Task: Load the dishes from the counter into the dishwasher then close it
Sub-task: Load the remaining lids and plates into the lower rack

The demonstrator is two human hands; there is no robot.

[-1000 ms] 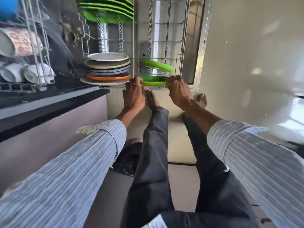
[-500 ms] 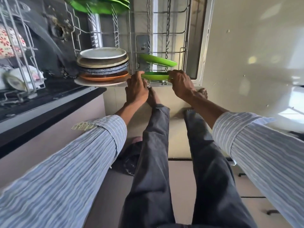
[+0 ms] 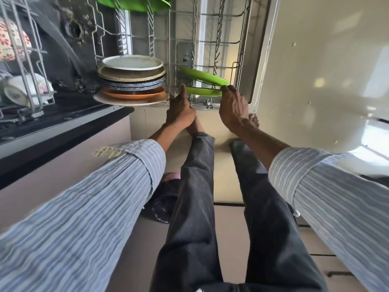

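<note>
We get bright daylight from the right: a window [image 3: 376, 131] at the right edge is blown out to white w/ no detail, and it throws soft glare patches across the glossy cream floor [image 3: 328, 66]. Left side is much dimmer; the dark counter [image 3: 63, 121] and the area behind the dish rack [image 3: 23, 66] sit in shadow. Strong wide-angle distortion: the near sleeves [image 3: 88, 218] balloon at both lower corners and straight lines bow twd the edges. Sleeves look smeared, slightly out of focus. Centre is sharper, esp. the stack of plates [image 3: 131, 81], tho overall the pic is a bit soft, compressed.
</note>
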